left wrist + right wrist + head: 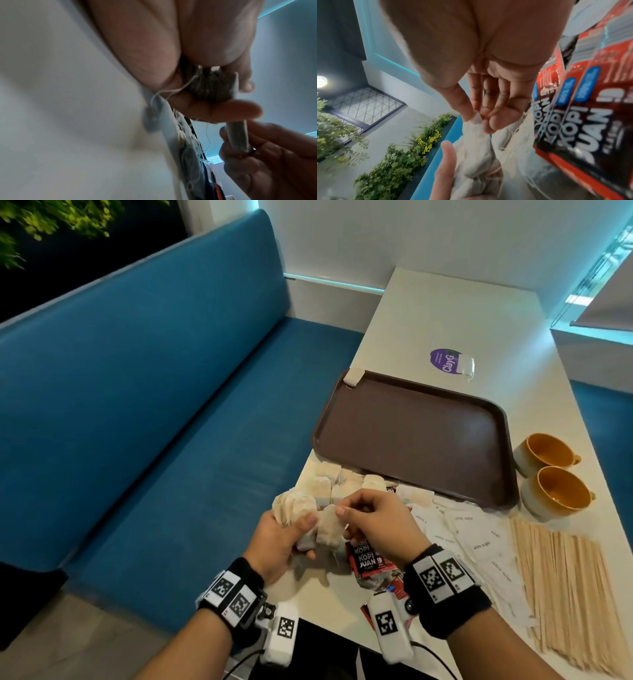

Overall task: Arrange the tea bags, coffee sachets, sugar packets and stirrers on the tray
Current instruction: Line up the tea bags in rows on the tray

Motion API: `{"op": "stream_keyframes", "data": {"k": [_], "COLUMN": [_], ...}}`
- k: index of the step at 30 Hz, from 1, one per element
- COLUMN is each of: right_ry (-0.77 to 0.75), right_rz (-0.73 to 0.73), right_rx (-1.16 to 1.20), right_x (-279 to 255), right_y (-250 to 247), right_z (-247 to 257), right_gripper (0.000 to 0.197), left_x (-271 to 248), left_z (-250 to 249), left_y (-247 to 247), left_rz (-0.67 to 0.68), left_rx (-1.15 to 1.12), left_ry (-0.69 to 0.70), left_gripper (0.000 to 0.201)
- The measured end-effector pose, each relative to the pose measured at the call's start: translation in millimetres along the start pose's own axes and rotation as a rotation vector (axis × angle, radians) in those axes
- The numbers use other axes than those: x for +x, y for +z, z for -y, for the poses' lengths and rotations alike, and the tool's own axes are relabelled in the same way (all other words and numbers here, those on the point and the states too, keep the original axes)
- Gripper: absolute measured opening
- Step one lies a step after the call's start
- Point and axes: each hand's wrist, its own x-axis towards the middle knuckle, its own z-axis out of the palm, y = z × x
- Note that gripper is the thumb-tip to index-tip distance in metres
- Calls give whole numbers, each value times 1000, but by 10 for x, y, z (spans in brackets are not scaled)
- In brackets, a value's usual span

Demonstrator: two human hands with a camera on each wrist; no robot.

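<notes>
The left hand was curled round a bunch of tea bags, thumb pressed across their front, holding them above the near left corner of the white table. The right hand met it from the right, thumb and forefinger pinching the top edge of a single tea bag that hung just beside the bunch; the right wrist view showed that pinch closed on a corner of the bag, its other fingers loosely bent behind. Thin white strings trailed from the held bags.

Just beyond the two hands lay more loose tea bags, and beyond those the brown tray, bare except for one tea bag resting on its far left rim. Directly under the right hand sat red Kopi Juan coffee sachets. To the right of that hand spread white sugar packets, then a row of wooden stirrers further right. Two orange-lined cups stood beside the tray's right edge.
</notes>
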Motion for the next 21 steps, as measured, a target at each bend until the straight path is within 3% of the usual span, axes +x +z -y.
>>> {"op": "stream_keyframes", "data": {"k": [2, 5, 9, 12, 17, 21], "right_ry": [1, -50, -178, -187, -100, -60], "right_rz": [-6, -61, -266, -347, -351, -236], "right_rx": [-3, -9, -144, -220, -270, -318], "right_x": [39, 242, 787, 1354, 2211, 2555], "right_y": [-79, -271, -574, -763, -1021, -1005], "right_z": [30, 157, 397, 439, 476, 638], "right_gripper": [9, 7, 7, 10, 16, 14], "left_x": [4, 1, 50, 70, 70, 43], "left_z": [-8, -23, 12, 25, 34, -35], "left_y": [-14, -28, -47, -56, -66, -27], "left_rz": [30, 87, 82, 82, 69, 80], "left_rx": [-35, -20, 25, 44, 108, 159], "left_ry": [7, 14, 15, 17, 7, 16], "left_gripper": [48, 29, 29, 24, 26, 28]}}
